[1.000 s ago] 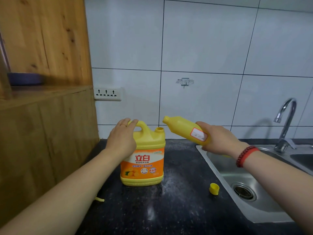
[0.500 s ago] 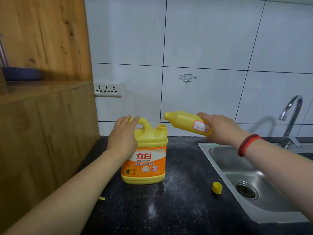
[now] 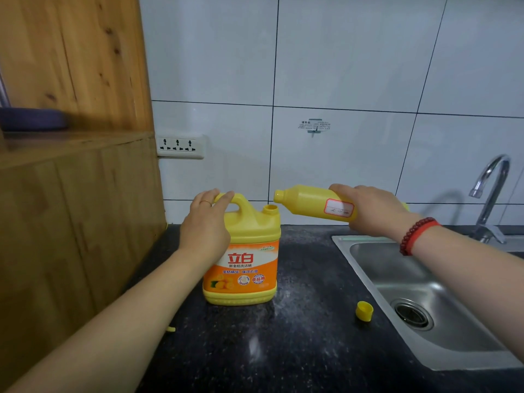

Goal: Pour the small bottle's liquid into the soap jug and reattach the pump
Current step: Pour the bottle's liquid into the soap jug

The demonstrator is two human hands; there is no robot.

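- This is a home kitchen, by the fittings around me.
- A stainless steel sink basin with a round drain is set into the speckled black stone desk.
- A curved chrome tap rises behind the basin.
- Large glossy white wall tiles with dark grout lines cover the wall behind it.
- A white three-gang wall socket sits low on the tiles, just beside a knotty pine wooden cabinet.
- A yellow plastic jug of dish detergent with an orange label stands on the desk.
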